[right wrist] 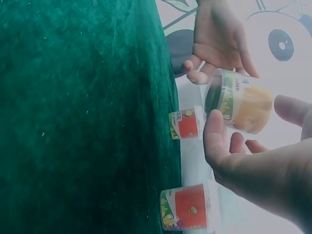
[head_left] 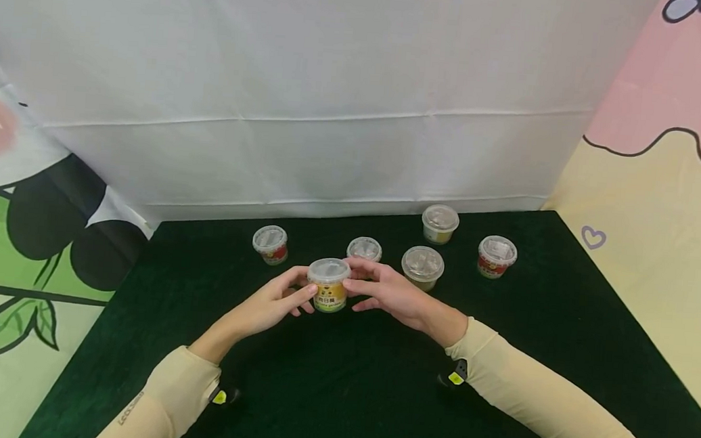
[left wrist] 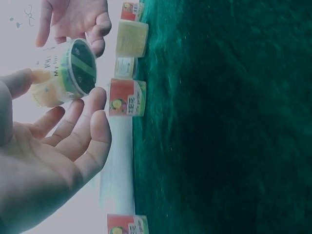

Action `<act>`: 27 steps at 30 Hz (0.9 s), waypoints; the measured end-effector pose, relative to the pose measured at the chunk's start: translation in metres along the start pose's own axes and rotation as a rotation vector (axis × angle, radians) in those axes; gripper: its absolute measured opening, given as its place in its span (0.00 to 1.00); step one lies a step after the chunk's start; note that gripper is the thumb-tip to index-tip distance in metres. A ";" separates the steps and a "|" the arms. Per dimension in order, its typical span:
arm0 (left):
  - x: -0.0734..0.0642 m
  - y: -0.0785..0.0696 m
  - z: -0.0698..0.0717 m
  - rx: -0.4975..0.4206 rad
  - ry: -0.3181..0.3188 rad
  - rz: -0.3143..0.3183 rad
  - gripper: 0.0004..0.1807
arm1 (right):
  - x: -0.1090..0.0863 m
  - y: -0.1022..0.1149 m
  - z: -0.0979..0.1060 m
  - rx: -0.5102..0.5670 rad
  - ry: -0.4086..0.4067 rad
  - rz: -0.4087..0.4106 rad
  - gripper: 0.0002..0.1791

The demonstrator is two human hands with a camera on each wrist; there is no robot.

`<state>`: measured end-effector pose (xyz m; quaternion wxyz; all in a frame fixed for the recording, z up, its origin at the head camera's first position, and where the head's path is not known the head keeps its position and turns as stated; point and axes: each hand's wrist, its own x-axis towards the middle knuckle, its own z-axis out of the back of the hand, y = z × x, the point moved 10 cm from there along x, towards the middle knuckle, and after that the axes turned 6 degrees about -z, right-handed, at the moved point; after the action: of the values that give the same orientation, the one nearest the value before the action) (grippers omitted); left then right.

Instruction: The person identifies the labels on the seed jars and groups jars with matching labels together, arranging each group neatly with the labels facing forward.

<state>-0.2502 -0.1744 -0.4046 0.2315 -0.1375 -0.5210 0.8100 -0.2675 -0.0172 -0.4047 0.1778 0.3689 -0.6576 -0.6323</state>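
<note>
A small clear plastic tub [head_left: 329,297] with a yellow label and a transparent lid is held up over the dark green cloth, lid upward. My left hand [head_left: 271,303] grips its left side, the thumb on the front near the label and the other fingers curving under toward the base. On the opposite side my right hand [head_left: 398,298] holds it too, thumb and fingers around its right edge. The tub's see-through base [left wrist: 83,67] shows in the left wrist view. In the right wrist view the yellow label [right wrist: 252,109] sits between both hands.
Behind my hands stand several other lidded tubs: a red-labelled one [head_left: 271,244] at left, one [head_left: 365,248] partly hidden by my right hand, two pale ones [head_left: 423,265] right of centre, and a red-labelled one [head_left: 497,256] at right. A white cloth wall [head_left: 330,163] borders the table's back.
</note>
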 end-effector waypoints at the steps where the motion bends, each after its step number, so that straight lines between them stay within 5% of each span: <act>1: -0.002 0.001 0.001 0.005 0.006 0.002 0.25 | 0.002 0.000 -0.002 -0.009 0.000 -0.001 0.33; 21: -0.042 0.035 0.043 0.085 0.053 0.072 0.28 | 0.053 -0.026 -0.049 0.008 -0.029 -0.094 0.32; 27: -0.059 0.042 0.060 0.079 0.061 0.039 0.27 | 0.069 -0.033 -0.071 -0.020 -0.042 -0.107 0.32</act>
<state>-0.2374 -0.2662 -0.4188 0.2366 -0.1631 -0.4783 0.8298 -0.2552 -0.1135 -0.4432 0.1336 0.3885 -0.6342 -0.6550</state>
